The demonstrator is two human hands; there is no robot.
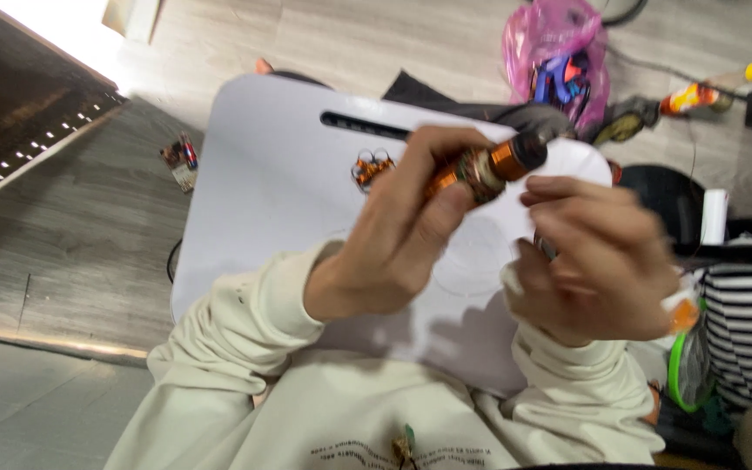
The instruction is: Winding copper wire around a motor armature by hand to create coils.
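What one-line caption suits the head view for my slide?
Left hand holds a copper-wound motor rotor above a white lap tray; right hand close beside.

Copper-wound motor rotor (489, 165) in left hand (393, 244)

The motor rotor (489, 165) shows glossy copper wire windings and a dull dark metal end. The bench (271, 183) is smooth matt white plastic. The sleeves (245, 322) are soft cream cloth. The floor (71, 252) looks like grey wood grain; the far pink bag (550, 35) is thin shiny plastic.
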